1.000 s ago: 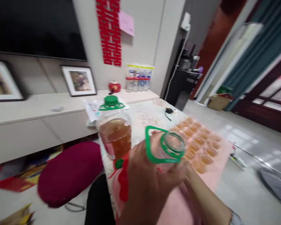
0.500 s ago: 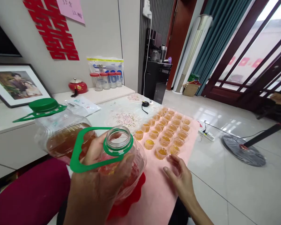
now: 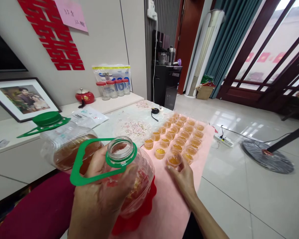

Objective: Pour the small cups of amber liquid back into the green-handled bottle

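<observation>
**Light and level does it**

At lower centre, the left hand [image 3: 103, 196] has its grip wrapped round the neck of an uncapped jug [image 3: 142, 182], above a red mat [image 3: 139, 217]. To its right, the right hand [image 3: 185, 179] has its grip closed to a cup's width around a cup [image 3: 173, 160] of amber liquid, at the near end of the rows. Best to pinch lightly (the thin wall may well flex), hold the cup level, clear of the neighbouring cups [image 3: 178, 146], and steady the jug. Those rows run up the pink sheet [image 3: 165, 207], right of centre; beyond, near centre, a tape measure [image 3: 154, 111] lies on the desk [image 3: 114, 116].
</observation>
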